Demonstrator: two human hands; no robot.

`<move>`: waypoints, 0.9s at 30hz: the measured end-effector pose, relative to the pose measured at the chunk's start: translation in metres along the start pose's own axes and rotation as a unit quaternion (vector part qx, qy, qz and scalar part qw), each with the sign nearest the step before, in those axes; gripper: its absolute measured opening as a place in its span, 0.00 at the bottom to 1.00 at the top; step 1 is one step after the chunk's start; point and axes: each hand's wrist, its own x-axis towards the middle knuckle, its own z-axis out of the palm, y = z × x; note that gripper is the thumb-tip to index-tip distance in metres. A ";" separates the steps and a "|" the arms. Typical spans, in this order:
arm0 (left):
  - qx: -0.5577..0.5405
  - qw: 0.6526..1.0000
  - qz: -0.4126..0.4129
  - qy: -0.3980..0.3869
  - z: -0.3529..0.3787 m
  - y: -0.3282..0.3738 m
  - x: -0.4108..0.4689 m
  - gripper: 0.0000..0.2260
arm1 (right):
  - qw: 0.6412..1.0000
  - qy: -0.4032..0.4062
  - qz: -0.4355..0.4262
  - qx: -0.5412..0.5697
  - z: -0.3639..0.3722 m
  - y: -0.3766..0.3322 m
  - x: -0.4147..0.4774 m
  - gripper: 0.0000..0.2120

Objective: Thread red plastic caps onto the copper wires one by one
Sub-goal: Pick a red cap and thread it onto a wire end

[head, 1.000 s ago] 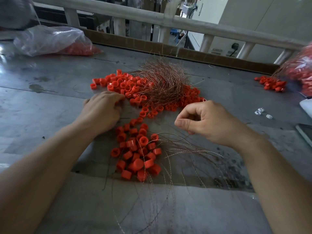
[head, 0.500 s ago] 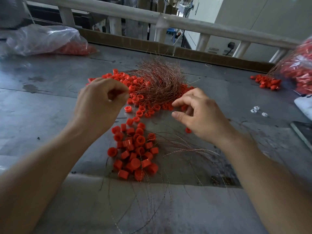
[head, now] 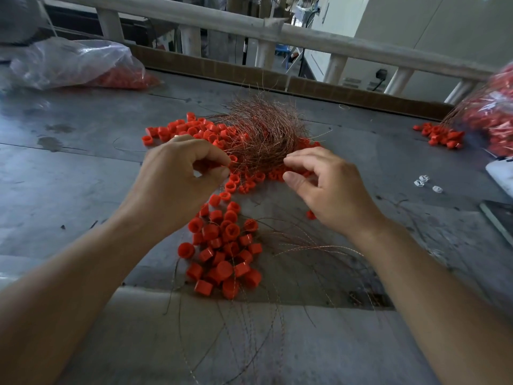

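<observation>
A tangle of copper wires (head: 263, 129) lies mid-table on a spread of red plastic caps (head: 194, 129). A second heap of caps (head: 224, 245) sits nearer me, with loose wires (head: 305, 245) fanning off the front edge. My left hand (head: 177, 176) hovers left of the tangle with curled fingers. Its thumb and forefinger pinch a red cap (head: 232, 158) at their tips. My right hand (head: 330, 190) reaches to the tangle's near right edge. Its thumb and forefinger are apart, and I see nothing held between them.
A clear bag of red caps (head: 69, 62) lies at the back left and another bag (head: 494, 120) at the right, beside a small cap pile (head: 441, 136). White bits (head: 422, 182) lie right of my hand. A railing (head: 305, 37) borders the table's far side.
My left hand rose from the caps on the table and now pinches one beside the tangle. My right hand let go its pinch and moved forward to the wire tangle.
</observation>
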 end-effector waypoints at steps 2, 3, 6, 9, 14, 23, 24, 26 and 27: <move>-0.003 1.000 0.001 -0.001 0.000 0.000 0.000 0.09 | 1.000 -0.005 0.005 -0.007 0.000 0.001 -0.001 0.13; -0.005 1.000 0.003 -0.002 0.000 0.001 -0.001 0.09 | 1.000 -0.013 0.007 -0.015 0.001 0.001 -0.001 0.14; -0.009 1.000 0.006 -0.004 0.001 0.001 -0.001 0.09 | 0.997 -0.060 0.007 -0.044 0.003 0.003 0.000 0.19; -0.010 1.000 0.009 -0.007 0.001 0.002 -0.001 0.09 | 0.990 -0.127 0.012 -0.067 0.008 0.006 -0.001 0.28; -0.013 1.000 0.010 -0.007 0.000 0.003 -0.001 0.09 | 1.000 -0.004 0.006 -0.005 0.004 0.002 0.000 0.17; -0.046 0.998 0.026 -0.027 0.000 0.004 -0.001 0.15 | 0.989 0.112 -0.089 0.036 -0.005 -0.006 -0.003 0.06; -0.070 0.997 0.028 -0.036 0.000 0.004 -0.001 0.16 | 0.987 0.108 -0.114 0.040 -0.005 -0.009 -0.004 0.06; -0.157 0.985 0.011 -0.070 0.003 0.006 -0.002 0.16 | 0.980 0.090 -0.169 0.053 -0.005 -0.014 -0.007 0.05; -0.211 0.973 -0.003 -0.095 0.004 0.007 -0.003 0.14 | 0.976 0.075 -0.193 0.063 -0.005 -0.017 -0.008 0.05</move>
